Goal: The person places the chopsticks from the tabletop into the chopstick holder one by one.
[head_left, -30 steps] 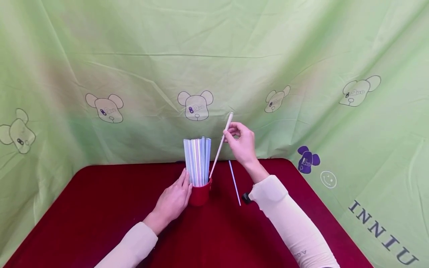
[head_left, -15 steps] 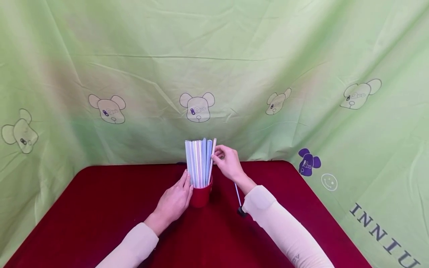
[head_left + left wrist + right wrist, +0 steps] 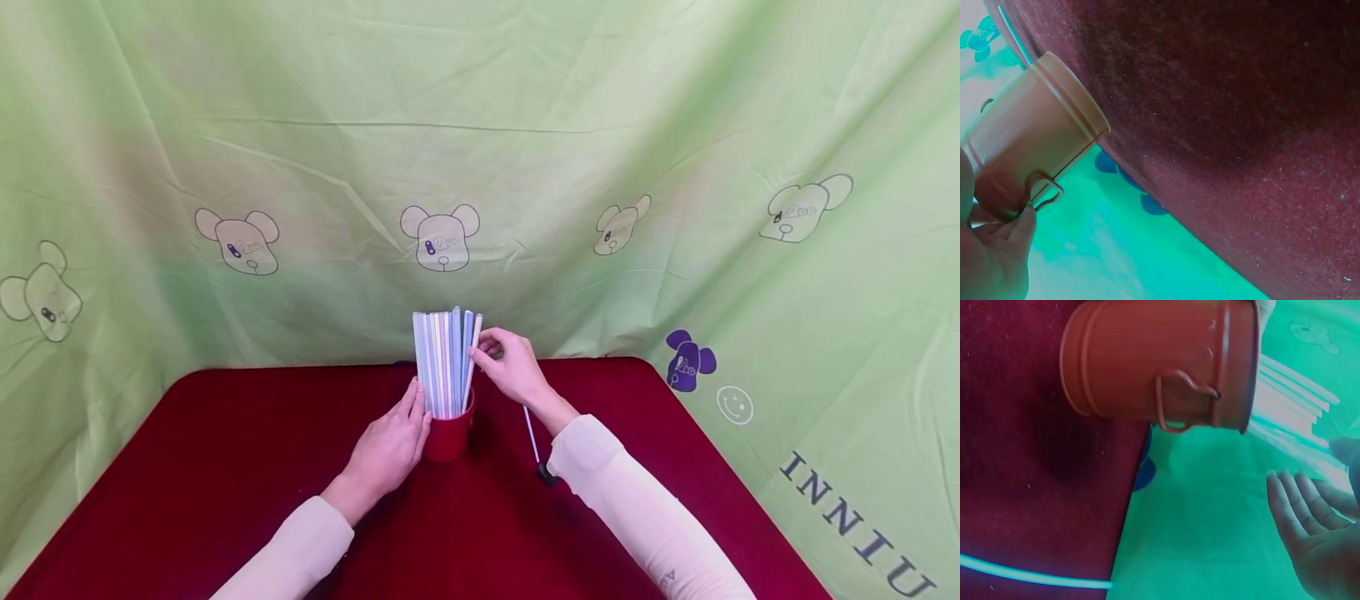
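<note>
A small red pail (image 3: 447, 442) with wire side handles stands on the table, packed with several pastel drinking straws (image 3: 438, 367) in blue, white and purple. At its left side, my left hand (image 3: 384, 450) holds it near the rim; the left wrist view has thumb and fingers about the rim end of the pail (image 3: 1041, 134). With thumb and fingertips, my right hand (image 3: 513, 367) pinches a pinkish-white straw (image 3: 477, 329) that leans at the pail's right side, its lower end inside. The right wrist view shows the hand (image 3: 1325, 534) beside the straws (image 3: 1291, 400).
One loose blue straw (image 3: 532, 433) lies on the red-covered table (image 3: 225, 467), right of the pail and partly covered by my right wrist. A black wrist camera (image 3: 546, 474) hangs under the right cuff. Behind the table is a green curtain (image 3: 337, 167) with printed bears.
My right hand came down and leftward, lowering the pinkish-white straw from a high tilt into the pail. In the last half second it barely moved. My left hand stayed at the pail.
</note>
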{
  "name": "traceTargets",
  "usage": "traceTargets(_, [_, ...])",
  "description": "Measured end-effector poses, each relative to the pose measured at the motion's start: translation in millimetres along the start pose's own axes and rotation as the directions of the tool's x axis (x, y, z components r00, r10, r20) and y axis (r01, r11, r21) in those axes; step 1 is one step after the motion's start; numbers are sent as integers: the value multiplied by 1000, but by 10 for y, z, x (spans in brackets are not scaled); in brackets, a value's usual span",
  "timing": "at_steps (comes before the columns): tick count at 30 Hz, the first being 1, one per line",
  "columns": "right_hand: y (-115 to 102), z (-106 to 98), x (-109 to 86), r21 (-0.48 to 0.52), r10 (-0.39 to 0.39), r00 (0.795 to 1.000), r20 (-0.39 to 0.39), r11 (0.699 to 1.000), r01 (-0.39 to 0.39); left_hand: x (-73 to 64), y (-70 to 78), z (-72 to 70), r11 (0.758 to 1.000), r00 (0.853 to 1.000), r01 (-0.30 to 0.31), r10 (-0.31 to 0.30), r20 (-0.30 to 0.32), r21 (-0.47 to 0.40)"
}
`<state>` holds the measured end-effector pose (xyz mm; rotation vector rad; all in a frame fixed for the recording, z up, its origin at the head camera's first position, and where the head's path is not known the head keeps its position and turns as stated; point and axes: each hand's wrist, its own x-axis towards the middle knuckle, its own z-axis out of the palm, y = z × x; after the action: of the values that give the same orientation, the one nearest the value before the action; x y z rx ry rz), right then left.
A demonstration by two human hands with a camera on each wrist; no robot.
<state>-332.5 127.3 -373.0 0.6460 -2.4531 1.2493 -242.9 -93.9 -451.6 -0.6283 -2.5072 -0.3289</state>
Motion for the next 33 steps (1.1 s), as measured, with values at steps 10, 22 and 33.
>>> traceTargets(10, [252,-185,143,-46,-3,1000,-28,999,1,12,-10,-16,1000,1000,8,-8,0,1])
traceTargets(22, [901,-165,54,-483,144,971,191,875,-34,-7,8,-16,1000,1000,5,-5,9,-8])
traceTargets(33, [1191,-30,-50,-604,286,934,215,790,-104,-13,5,-2,1000,1000,12,-12,15,-13])
